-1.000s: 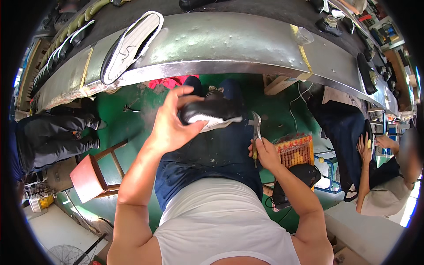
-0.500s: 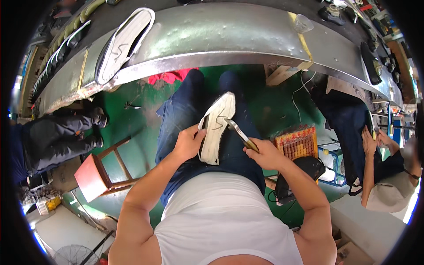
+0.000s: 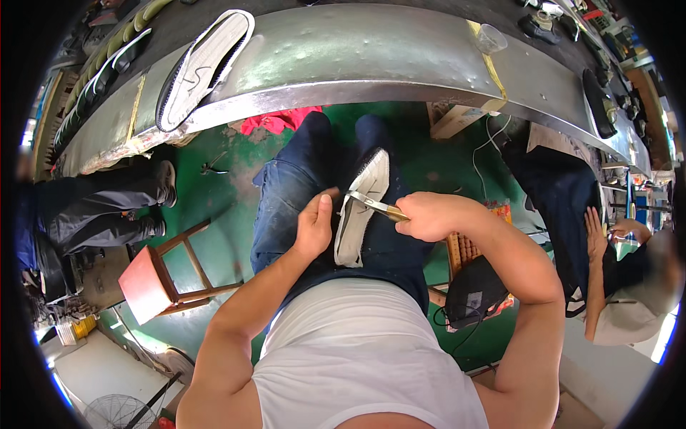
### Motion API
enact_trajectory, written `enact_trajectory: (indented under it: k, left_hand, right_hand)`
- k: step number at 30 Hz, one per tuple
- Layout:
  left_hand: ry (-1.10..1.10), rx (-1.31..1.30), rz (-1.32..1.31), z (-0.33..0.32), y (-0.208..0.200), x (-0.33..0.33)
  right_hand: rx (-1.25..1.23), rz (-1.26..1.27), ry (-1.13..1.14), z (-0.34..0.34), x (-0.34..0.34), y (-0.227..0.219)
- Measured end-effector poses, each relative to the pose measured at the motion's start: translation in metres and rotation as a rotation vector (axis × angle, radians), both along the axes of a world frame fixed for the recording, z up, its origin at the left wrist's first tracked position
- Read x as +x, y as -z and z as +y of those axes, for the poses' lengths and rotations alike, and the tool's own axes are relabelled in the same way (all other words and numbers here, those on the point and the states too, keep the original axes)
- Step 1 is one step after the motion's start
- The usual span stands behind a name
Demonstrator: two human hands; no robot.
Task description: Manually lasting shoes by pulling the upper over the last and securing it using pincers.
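Note:
An upturned, partly made shoe (image 3: 352, 233) lies slanted across my thighs, its pale bottom facing up, with a dark scribble and a dark upper edge along one side. My right hand (image 3: 434, 217) is closed around the handle of metal pliers (image 3: 371, 204). Their head reaches across the shoe to its left edge, level with the middle of the bottom. My left hand (image 3: 314, 224) is just left of the shoe, thumb raised and seemingly off it. Its other fingers are partly hidden and a little blurred.
A metal-topped bench (image 3: 357, 53) runs ahead, bearing another upturned shoe (image 3: 204, 71) and a clear cup (image 3: 491, 38). A red-seated stool (image 3: 148, 284) is at left, a black bag (image 3: 477, 289) at right. One person's legs (image 3: 114, 193) show at left; another person (image 3: 629, 286) works at right.
My left hand has come off the shoe's left edge. The pliers have swung across to that edge, my right hand rising and turning. The shoe has shifted slightly right.

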State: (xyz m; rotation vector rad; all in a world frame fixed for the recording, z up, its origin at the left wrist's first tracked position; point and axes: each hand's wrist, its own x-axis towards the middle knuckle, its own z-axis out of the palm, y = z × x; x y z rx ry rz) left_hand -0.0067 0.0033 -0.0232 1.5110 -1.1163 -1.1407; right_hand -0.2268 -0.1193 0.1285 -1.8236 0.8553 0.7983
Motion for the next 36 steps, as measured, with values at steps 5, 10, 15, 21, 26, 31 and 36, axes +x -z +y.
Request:
enact_trajectory:
  k: [5,10,15,21,26,31,36]
  left_hand:
    - [0.115,0.370,0.946,-0.006,-0.007,0.000]
    - [0.146,0.288,0.536,-0.018,-0.001,-0.002]
    - [0.144,0.172,0.338,-0.017,0.005,-0.012]
    - [0.094,0.177,0.301,-0.021,0.008,-0.011]
    - [0.176,0.028,-0.011,-0.014,-0.005,-0.009]
    - [0.279,-0.185,-0.363,-0.027,-0.005,-0.003]
    - [0.403,-0.070,-0.480,-0.034,-0.029,-0.001]
  right_hand:
    - [-0.365,-0.300,0.158,0.035,-0.009,0.045]
    - [-0.397,-0.520,0.683,0.094,0.002,0.090]
    - [-0.747,-0.440,0.306,0.051,-0.014,0.068]
    - [0.025,-0.427,0.706,0.046,0.002,0.079]
    - [0.478,-0.452,1.045,0.047,0.004,0.072]
    - [0.209,-0.571,1.156,0.088,0.028,0.112]
    - [0.966,-0.614,1.324,0.072,-0.004,0.113]
